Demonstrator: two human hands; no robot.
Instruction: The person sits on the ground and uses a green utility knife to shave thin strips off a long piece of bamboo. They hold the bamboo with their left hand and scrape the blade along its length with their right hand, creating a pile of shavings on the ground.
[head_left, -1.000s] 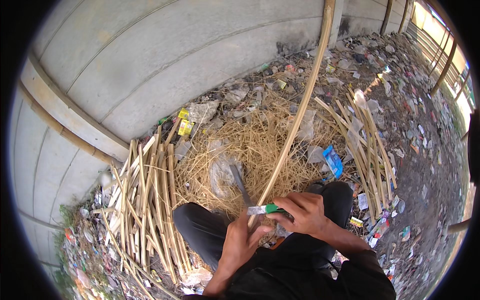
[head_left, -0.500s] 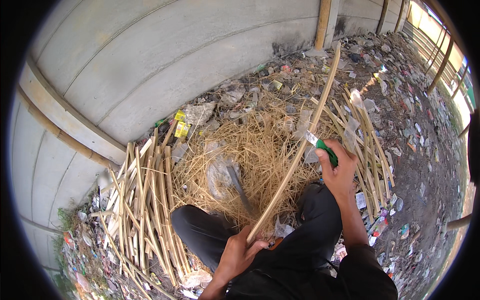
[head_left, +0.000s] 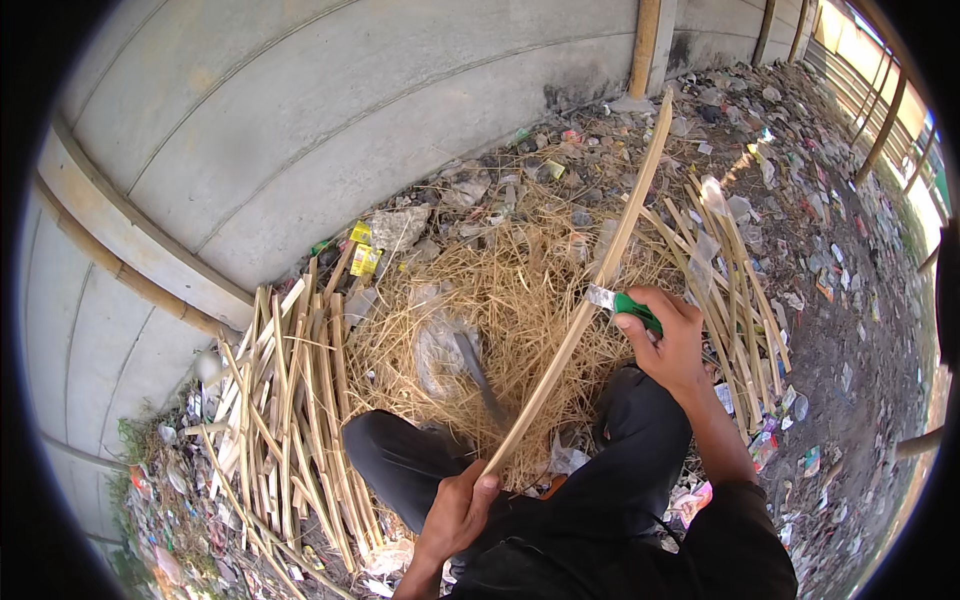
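Observation:
A long, pale bamboo strip (head_left: 548, 385) slants from my lap up and to the far right. My left hand (head_left: 455, 515) is closed around its near end, above my left thigh. In my right hand (head_left: 672, 335) is a green-handled utility knife (head_left: 637, 311), gripped with the fingers wrapped round the handle. Its short blade touches the strip's right side near the middle. Below the strip lies a dark, flat metal blade (head_left: 478, 375) on a clear plastic bag (head_left: 437, 350), over a heap of thin shavings (head_left: 520, 300).
Many bamboo strips (head_left: 285, 400) are piled at my left. A smaller bundle of strips (head_left: 735, 300) lies to the right, beside my knee. Litter-strewn soil (head_left: 850, 330) surrounds me. A grey concrete wall (head_left: 380, 110) with a bamboo post (head_left: 645, 50) curves behind the heap.
My right hand and the knife have moved nearer along the strip and slightly left. The strip has turned a little, showing a broader face. My left hand has shifted slightly left.

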